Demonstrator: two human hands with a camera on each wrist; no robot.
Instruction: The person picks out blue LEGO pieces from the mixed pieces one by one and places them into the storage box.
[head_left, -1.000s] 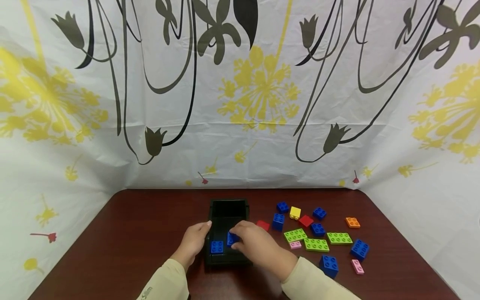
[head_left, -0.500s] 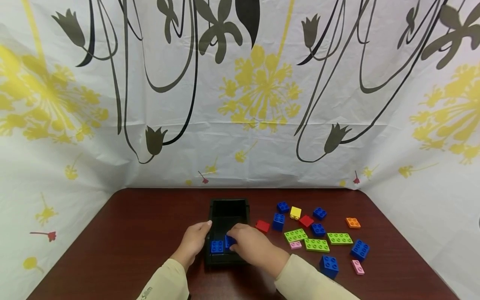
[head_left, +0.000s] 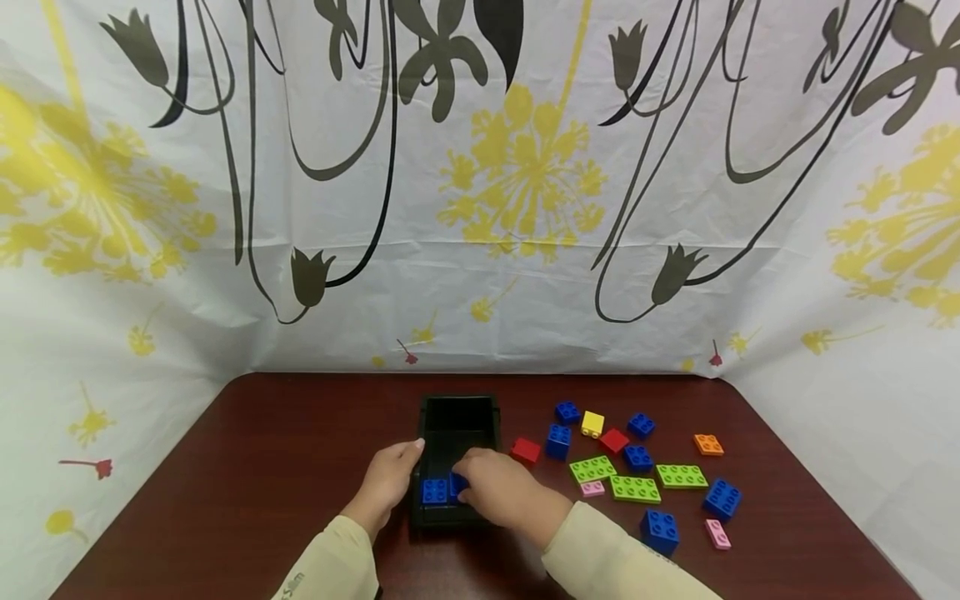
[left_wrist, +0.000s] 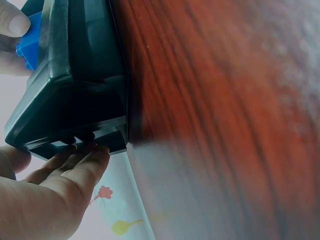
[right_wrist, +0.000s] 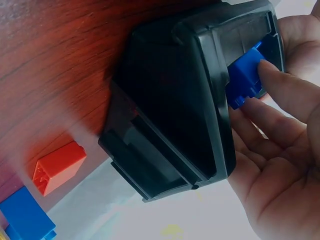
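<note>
A dark plastic bin (head_left: 448, 521) stands on the table in the head view. My left hand (head_left: 384, 483) holds its left side, thumb at the rim; the left wrist view shows the fingers (left_wrist: 82, 172) under the lip. Over the near part of the bin, my right hand (head_left: 504, 492) pinches a blue toy brick (right_wrist: 245, 72) between thumb and fingers. That brick sits right beside another blue studded brick (head_left: 434, 492) inside the bin. Most of the pinched brick is hidden by the right hand in the head view.
Right of the bin lie a red brick (head_left: 525, 451), a blue brick (head_left: 558, 442), a yellow brick (head_left: 592, 424), lime-green plates (head_left: 635, 489), an orange brick (head_left: 708, 444), pink pieces (head_left: 717, 534) and a larger blue brick (head_left: 660, 532). A patterned sheet (head_left: 360, 342) hangs behind the table.
My right hand has shifted slightly left with the blue brick, bringing it up beside the other one in the bin. The left hand has kept its hold on the bin.
</note>
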